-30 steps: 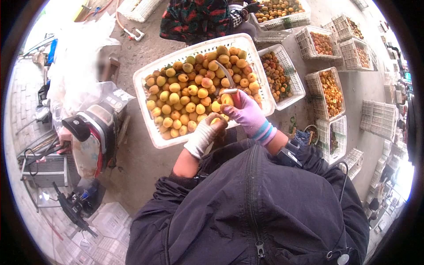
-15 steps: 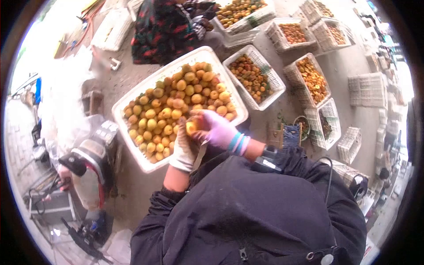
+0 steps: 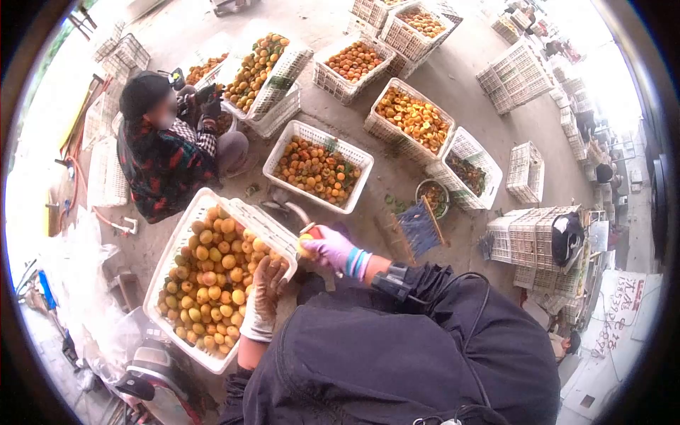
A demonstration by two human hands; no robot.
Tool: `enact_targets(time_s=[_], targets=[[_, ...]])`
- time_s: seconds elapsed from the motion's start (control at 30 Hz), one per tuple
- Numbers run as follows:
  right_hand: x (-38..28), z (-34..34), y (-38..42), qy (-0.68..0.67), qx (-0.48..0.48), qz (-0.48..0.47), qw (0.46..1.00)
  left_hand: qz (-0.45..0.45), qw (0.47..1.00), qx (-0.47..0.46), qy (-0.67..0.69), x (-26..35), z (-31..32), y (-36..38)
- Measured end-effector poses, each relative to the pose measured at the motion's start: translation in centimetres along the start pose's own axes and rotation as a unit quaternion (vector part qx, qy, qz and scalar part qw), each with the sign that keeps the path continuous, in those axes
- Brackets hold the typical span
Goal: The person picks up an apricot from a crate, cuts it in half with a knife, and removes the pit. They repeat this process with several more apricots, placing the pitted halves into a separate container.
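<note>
A white plastic crate (image 3: 159,280) full of round yellow-orange fruit (image 3: 212,276), like apricots, stands in front of me. My left hand (image 3: 265,294), in a white glove with a brown-stained palm, is at the crate's near right side. Its fingers are apart and reach toward the fruit. My right hand (image 3: 333,249), in a purple glove with striped cuff, is beyond the crate's right rim. One yellow-orange fruit (image 3: 306,245) is held at its fingertips. A small red part shows just above that fruit, beside a curved pale thing (image 3: 297,211).
Another person (image 3: 166,152) sits beyond the crate, hands at a tilted crate of fruit (image 3: 287,71). A crate of fruit (image 3: 358,188) stands ahead, with a crate of split fruit (image 3: 418,145) farther right. A blue-seated stool (image 3: 419,230) and a round basin (image 3: 445,202) are to the right.
My hands, together at a fruit over the crate, have parted. The right hand has moved right past the rim with a fruit; the left stays by the crate. The view has shifted, showing more ahead.
</note>
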State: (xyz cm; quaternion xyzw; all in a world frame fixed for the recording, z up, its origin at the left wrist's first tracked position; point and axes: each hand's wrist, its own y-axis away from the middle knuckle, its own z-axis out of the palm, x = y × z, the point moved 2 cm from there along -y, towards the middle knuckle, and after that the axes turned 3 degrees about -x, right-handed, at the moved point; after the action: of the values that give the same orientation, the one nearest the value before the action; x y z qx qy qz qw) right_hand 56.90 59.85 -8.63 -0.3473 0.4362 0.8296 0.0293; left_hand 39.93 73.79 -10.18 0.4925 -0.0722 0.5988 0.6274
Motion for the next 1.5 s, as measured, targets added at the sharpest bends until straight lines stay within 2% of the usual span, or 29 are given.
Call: enact_targets(time_s=[0.1,0.13,0.17,0.2,0.23,0.27,0.3,0.33,0.37,0.4,0.43,0.5,0.53,0.57,0.6,0.63,0.7,0.83,0.9,0.97,1.03,1.17,1.23,1.3,1.33,1.37,1.4,1.43,1.5], targets=[[0.2,-12.4,-2.9,-0.025,0.158,-0.038,0.986,-0.009,0.999,0.042,-0.016,0.5,0.5,-0.9],[-0.8,-16.7,-3.6,-0.045,0.208,-0.058,0.975,-0.013,0.996,0.093,-0.015,0.7,1.0,-0.9],[-3.3,-20.3,-3.8,-0.051,0.287,-0.048,0.955,-0.012,0.995,0.099,-0.014,0.5,1.1,-1.2],[-6.0,-23.8,-4.2,-0.047,0.309,-0.095,0.945,-0.029,0.994,0.103,-0.013,0.3,0.7,-1.2],[-9.1,-27.4,-4.8,-0.068,0.286,-0.120,0.948,-0.048,0.993,0.110,-0.010,0.0,0.6,-1.0],[-12.6,-29.5,-4.9,-0.035,0.344,-0.125,0.930,-0.051,0.989,0.136,-0.017,0.0,1.2,-0.8],[-15.6,-32.5,-5.4,0.004,0.379,-0.079,0.922,-0.058,0.985,0.162,-0.019,-0.4,1.4,-0.8],[-17.9,-32.9,-4.5,0.094,0.449,-0.060,0.886,-0.063,0.984,0.164,-0.017,-0.9,1.5,-0.9],[-17.8,-38.2,-7.0,0.175,0.465,-0.186,0.848,-0.064,0.982,0.175,-0.019,-1.2,1.3,-0.8],[-17.2,-48.0,-11.2,0.171,0.503,-0.084,0.843,-0.045,0.984,0.168,-0.040,-1.3,1.5,-0.2],[-18.4,-44.4,-9.7,0.171,0.496,-0.052,0.850,-0.028,0.983,0.169,-0.063,-1.5,1.5,0.5],[-17.1,-44.4,-11.9,0.045,0.424,-0.131,0.895,-0.040,0.966,0.180,-0.181,-2.6,-0.3,1.3],[-15.8,-42.9,-12.1,0.045,0.384,-0.156,0.909,-0.034,0.951,0.216,-0.217,-3.3,-1.1,1.7],[-13.7,-43.6,-13.0,0.092,0.375,-0.129,0.914,-0.027,0.938,0.239,-0.251,-3.8,-1.9,2.0],[-12.9,-36.7,-10.3,0.087,0.365,-0.077,0.924,-0.024,0.936,0.247,-0.249,-4.5,-3.6,2.7],[-10.3,-36.1,-10.8,0.079,0.316,-0.096,0.941,-0.019,0.923,0.288,-0.253,-5.1,-5.5,3.2],[-7.7,-28.6,-8.0,0.084,0.290,-0.068,0.951,-0.002,0.895,0.345,-0.284,-5.4,-9.2,4.0],[-2.9,-21.0,-6.2,0.048,0.223,-0.079,0.970,-0.024,0.772,0.426,-0.471,-1.2,-15.0,6.4],[-2.1,-16.9,-5.1,0.072,0.198,-0.081,0.974,-0.049,0.699,0.432,-0.567,1.2,-17.2,6.3],[-1.8,-13.2,-4.5,0.112,0.165,-0.089,0.976,-0.017,0.698,0.415,-0.583,2.7,-18.7,5.6],[-1.8,-9.1,-3.8,0.132,0.141,-0.101,0.976,-0.023,0.606,0.363,-0.708,2.9,-21.1,4.2],[-1.0,-1.9,-3.3,0.184,0.091,-0.104,0.973,-0.016,0.577,0.283,-0.766,3.4,-22.6,2.7],[-0.5,2.0,-2.8,0.189,0.059,-0.122,0.973,0.016,0.583,0.280,-0.762,3.5,-22.4,3.2],[0.6,5.1,-3.0,0.190,0.002,-0.132,0.973,0.004,0.767,0.319,-0.557,3.6,-22.4,3.8],[1.3,6.7,-3.4,0.203,-0.042,-0.139,0.968,0.041,0.825,0.295,-0.480,4.6,-20.5,4.4],[1.9,8.7,-3.6,0.216,-0.086,-0.143,0.962,0.040,0.827,0.293,-0.478,4.4,-19.3,4.7],[2.1,10.8,-3.4,0.261,-0.106,-0.141,0.949,0.094,0.905,0.242,-0.336,4.0,-18.2,4.9],[2.1,13.1,-3.0,0.306,-0.126,-0.137,0.934,0.145,0.955,0.184,-0.183,3.8,-16.8,5.2],[4.1,15.7,-4.4,0.274,-0.185,-0.144,0.933,0.134,0.980,0.128,-0.070,5.2,-12.7,6.5]])
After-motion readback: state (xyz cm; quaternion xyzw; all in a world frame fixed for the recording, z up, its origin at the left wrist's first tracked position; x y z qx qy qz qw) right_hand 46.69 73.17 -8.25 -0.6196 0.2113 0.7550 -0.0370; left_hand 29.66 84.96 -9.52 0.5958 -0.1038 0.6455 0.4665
